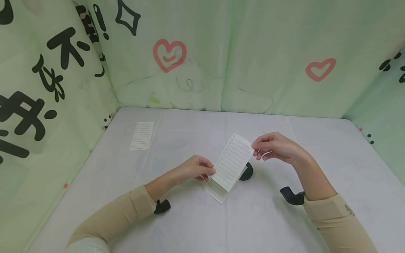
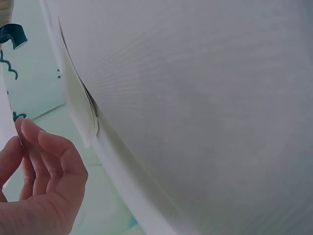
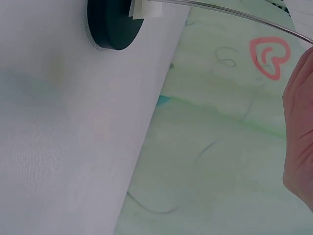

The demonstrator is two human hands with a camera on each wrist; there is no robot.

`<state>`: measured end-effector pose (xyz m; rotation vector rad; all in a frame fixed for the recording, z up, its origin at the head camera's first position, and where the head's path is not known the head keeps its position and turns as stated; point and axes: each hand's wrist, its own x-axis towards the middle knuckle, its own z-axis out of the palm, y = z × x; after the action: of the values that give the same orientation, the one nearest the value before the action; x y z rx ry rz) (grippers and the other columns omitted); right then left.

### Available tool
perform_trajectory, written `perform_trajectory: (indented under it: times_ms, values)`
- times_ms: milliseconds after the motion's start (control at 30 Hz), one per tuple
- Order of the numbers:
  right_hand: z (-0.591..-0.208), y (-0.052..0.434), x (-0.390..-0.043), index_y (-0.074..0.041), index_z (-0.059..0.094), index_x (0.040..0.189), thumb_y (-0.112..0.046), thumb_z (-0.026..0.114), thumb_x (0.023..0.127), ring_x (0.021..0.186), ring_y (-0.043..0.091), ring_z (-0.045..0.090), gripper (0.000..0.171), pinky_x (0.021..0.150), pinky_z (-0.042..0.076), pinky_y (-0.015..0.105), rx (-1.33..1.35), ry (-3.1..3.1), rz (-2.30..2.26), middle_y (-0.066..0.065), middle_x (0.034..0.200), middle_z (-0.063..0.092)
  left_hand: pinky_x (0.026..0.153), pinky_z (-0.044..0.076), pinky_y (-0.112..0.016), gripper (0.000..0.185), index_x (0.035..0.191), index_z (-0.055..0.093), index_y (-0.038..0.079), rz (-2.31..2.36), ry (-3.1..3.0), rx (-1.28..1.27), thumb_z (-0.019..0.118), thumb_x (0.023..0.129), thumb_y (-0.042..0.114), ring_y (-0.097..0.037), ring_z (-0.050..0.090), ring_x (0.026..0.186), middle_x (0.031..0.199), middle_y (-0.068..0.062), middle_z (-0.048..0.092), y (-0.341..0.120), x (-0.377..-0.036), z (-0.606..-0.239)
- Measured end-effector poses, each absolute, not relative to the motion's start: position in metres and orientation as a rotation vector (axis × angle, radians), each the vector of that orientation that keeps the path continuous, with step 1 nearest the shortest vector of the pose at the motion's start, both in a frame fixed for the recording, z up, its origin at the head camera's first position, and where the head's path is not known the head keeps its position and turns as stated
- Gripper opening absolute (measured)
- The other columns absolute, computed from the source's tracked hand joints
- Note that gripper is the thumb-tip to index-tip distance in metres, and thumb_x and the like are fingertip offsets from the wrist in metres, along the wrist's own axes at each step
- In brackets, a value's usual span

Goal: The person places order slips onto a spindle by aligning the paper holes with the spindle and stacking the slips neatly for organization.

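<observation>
A white lined paper sheet [image 1: 232, 161] is held tilted above the table between both hands. My left hand [image 1: 211, 172] pinches its lower left edge, and my right hand [image 1: 255, 149] pinches its upper right corner. Under it a small stack of similar sheets [image 1: 217, 191] lies on the table, beside a black round disc [image 1: 246, 172]. The right wrist view shows the disc [image 3: 115, 24], the held sheet's thin edge [image 3: 234, 12] and part of my right hand [image 3: 298, 132]. The left wrist view shows my left hand's curled fingers [image 2: 39, 161] next to the lying sheets' edge [image 2: 80, 112].
Another lined sheet [image 1: 141, 135] lies flat at the far left of the white table [image 1: 332, 158]. Green printed fabric walls [image 1: 253, 52] enclose the table on three sides. Black wrist camera mounts [image 1: 162, 206] [image 1: 292, 195] sit at both forearms.
</observation>
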<state>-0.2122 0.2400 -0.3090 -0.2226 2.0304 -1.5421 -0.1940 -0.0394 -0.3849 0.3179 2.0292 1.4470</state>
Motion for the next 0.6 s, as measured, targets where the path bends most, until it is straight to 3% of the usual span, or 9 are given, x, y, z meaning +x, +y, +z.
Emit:
perform_trajectory:
  times_ms: [333,600]
  values:
    - [-0.32,0.244,-0.217,-0.004,0.064,0.088,-0.009,0.056,0.089,0.066,0.014,0.061,0.01,0.063,0.051,0.025,-0.205,2.066,-1.475,0.003,0.075,0.063,0.057,0.048,-0.023,0.013,0.088,0.065,0.0,1.381,2.058,0.253,0.064,0.085,0.012,-0.011,0.057,0.059,0.07,0.0,0.061,-0.037,-0.196,-0.392]
    - [-0.339,0.247,-0.224,-0.004,0.065,0.086,-0.017,0.061,0.087,0.069,0.016,0.06,0.014,0.063,0.048,0.026,-0.213,2.066,-1.295,0.004,0.077,0.063,0.046,0.04,-0.02,0.009,0.083,0.066,0.001,1.233,2.066,0.208,0.065,0.083,0.01,-0.01,0.051,0.049,0.058,-0.002,0.057,-0.037,-0.195,-0.395]
